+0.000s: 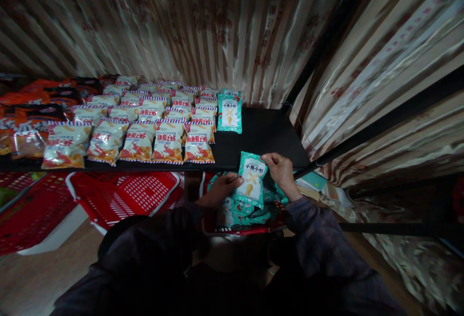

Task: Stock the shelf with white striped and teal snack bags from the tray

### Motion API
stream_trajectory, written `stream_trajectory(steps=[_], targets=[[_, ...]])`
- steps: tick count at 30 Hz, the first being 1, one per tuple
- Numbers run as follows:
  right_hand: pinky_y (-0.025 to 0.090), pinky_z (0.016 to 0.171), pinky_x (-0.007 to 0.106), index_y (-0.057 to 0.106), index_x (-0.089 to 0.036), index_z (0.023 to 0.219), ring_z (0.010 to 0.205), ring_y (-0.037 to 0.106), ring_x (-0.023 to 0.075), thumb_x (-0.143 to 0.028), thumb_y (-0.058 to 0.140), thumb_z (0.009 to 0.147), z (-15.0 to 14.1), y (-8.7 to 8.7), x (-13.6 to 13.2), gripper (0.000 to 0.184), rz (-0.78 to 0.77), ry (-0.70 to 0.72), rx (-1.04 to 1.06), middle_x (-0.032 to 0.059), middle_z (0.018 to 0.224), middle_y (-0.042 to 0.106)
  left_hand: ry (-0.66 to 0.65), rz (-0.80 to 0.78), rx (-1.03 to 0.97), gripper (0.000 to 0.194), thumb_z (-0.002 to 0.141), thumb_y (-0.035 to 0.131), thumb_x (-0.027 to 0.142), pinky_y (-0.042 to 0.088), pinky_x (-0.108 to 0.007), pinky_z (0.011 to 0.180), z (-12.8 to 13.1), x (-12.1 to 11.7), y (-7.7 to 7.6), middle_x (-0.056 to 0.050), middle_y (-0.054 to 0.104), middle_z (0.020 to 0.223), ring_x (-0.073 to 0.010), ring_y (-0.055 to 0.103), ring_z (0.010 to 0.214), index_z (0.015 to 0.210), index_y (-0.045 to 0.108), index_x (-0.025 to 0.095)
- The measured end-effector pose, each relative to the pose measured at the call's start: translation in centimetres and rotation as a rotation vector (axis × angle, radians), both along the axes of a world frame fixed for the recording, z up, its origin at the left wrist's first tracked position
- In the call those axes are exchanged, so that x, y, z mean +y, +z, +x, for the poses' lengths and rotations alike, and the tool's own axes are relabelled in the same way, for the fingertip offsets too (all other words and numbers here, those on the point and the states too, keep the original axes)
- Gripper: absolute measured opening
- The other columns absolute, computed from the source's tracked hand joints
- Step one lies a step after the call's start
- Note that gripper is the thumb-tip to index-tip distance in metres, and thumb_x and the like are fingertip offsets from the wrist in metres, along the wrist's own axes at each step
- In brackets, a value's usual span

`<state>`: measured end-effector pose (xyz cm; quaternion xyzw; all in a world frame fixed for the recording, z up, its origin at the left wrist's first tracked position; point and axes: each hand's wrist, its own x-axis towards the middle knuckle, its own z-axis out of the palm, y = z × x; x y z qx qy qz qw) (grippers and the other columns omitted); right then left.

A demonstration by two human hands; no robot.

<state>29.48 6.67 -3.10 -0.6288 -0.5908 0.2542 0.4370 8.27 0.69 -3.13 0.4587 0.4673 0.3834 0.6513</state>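
Both hands hold one teal snack bag [252, 179] just below the front edge of a black shelf [264, 135]. My left hand [219, 191] pinches its lower left edge. My right hand [281, 173] grips its upper right corner. Under the bag, a red basket [242, 230] holds more teal bags [250, 212]. On the shelf, teal bags [229, 111] of the same kind stand to the right of rows of white snack bags with red and blue striped edges [168, 139].
Orange and dark snack bags [32, 113] fill the shelf's left end. Two more red baskets [126, 195] sit on the floor at the left. Striped curtains [224, 31] hang behind the shelf. Black shelf rails [380, 122] run off to the right.
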Motion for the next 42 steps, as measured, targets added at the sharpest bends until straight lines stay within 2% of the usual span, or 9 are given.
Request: stream_trajectory(steps=[7, 10, 13, 17, 21, 24, 33, 37, 42], targets=[[0.044, 0.066, 0.029, 0.073, -0.016, 0.074, 0.069, 0.063, 0.0196, -0.053, 0.062, 0.075, -0.1, 0.0, 0.7, 0.038, -0.006, -0.036, 0.120, 0.0035, 0.070, 0.072, 0.016, 0.012, -0.077, 0.047, 0.067, 0.073, 0.052, 0.051, -0.031, 0.075, 0.5, 0.5, -0.6, -0.004, 0.075, 0.088, -0.0233, 0.068, 0.087, 0.098, 0.069, 0.017], [0.048, 0.064, 0.029, 0.072, -0.016, 0.076, 0.069, 0.062, 0.0186, -0.060, 0.066, 0.070, -0.6, 0.1, 0.8, 0.044, -0.007, -0.034, 0.259, 0.0030, 0.070, 0.071, 0.042, 0.026, -0.079, 0.045, 0.066, 0.074, 0.051, 0.051, -0.031, 0.074, 0.4, 0.7, -0.6, -0.004, 0.076, 0.088, -0.0230, 0.069, 0.085, 0.094, 0.069, 0.016], [0.053, 0.063, 0.030, 0.070, -0.017, 0.092, 0.067, 0.064, 0.0169, -0.065, 0.072, 0.064, -0.8, 0.6, 0.6, 0.055, -0.049, -0.022, 0.465, 0.0015, 0.074, 0.070, 0.078, 0.035, -0.126, 0.044, 0.066, 0.075, 0.049, 0.052, -0.031, 0.076, 0.2, 1.0, -0.1, -0.006, 0.076, 0.088, -0.0221, 0.069, 0.083, 0.092, 0.069, 0.015], [0.058, 0.066, 0.032, 0.067, -0.020, 0.098, 0.064, 0.067, 0.0152, -0.071, 0.075, 0.059, -0.9, 1.3, -0.3, 0.065, -0.185, 0.060, 0.613, 0.0017, 0.075, 0.071, 0.195, 0.008, -0.199, 0.044, 0.064, 0.078, 0.047, 0.052, -0.031, 0.076, 0.1, 1.7, 0.6, -0.007, 0.076, 0.090, -0.0227, 0.070, 0.085, 0.092, 0.069, 0.014], [0.058, 0.062, 0.029, 0.070, -0.018, 0.084, 0.067, 0.067, 0.0163, -0.069, 0.077, 0.059, -1.2, 1.6, -2.1, 0.057, -0.357, 0.209, 0.564, 0.0032, 0.075, 0.072, 0.304, -0.017, -0.253, 0.046, 0.058, 0.083, 0.045, 0.052, -0.030, 0.075, 0.4, 2.5, 0.7, -0.007, 0.076, 0.088, -0.0217, 0.069, 0.083, 0.088, 0.068, 0.014], [0.057, 0.058, 0.028, 0.072, -0.020, 0.084, 0.066, 0.066, 0.0163, -0.061, 0.082, 0.057, -1.7, 1.5, -3.1, 0.051, -0.408, 0.273, 0.555, 0.0007, 0.077, 0.072, 0.331, -0.017, -0.281, 0.047, 0.056, 0.084, 0.045, 0.052, -0.030, 0.074, 0.7, 2.9, 0.8, -0.006, 0.075, 0.086, -0.0204, 0.069, 0.081, 0.087, 0.067, 0.015], [0.056, 0.056, 0.029, 0.072, -0.019, 0.088, 0.058, 0.065, 0.0164, -0.059, 0.082, 0.055, -2.5, 1.0, -3.6, 0.053, -0.341, 0.160, 0.594, 0.0006, 0.072, 0.073, 0.393, -0.047, -0.317, 0.054, 0.049, 0.088, 0.046, 0.052, -0.029, 0.070, 1.8, 3.3, 0.7, -0.006, 0.074, 0.084, -0.0192, 0.068, 0.077, 0.086, 0.063, 0.015], [0.056, 0.056, 0.029, 0.070, -0.019, 0.088, 0.057, 0.064, 0.0157, -0.057, 0.081, 0.058, -2.8, 1.0, -3.9, 0.049, -0.289, 0.143, 0.586, -0.0004, 0.070, 0.071, 0.418, -0.040, -0.310, 0.051, 0.052, 0.086, 0.045, 0.050, -0.027, 0.067, 1.9, 3.5, 0.4, -0.004, 0.073, 0.081, -0.0165, 0.066, 0.072, 0.087, 0.061, 0.016], [0.055, 0.056, 0.028, 0.067, -0.020, 0.086, 0.059, 0.062, 0.0151, -0.056, 0.080, 0.058, -2.8, 1.1, -3.7, 0.048, -0.226, 0.122, 0.605, -0.0017, 0.068, 0.068, 0.372, 0.039, -0.245, 0.047, 0.062, 0.081, 0.040, 0.049, -0.025, 0.064, 1.7, 3.8, 0.8, -0.002, 0.070, 0.079, -0.0154, 0.064, 0.071, 0.096, 0.060, 0.017]])
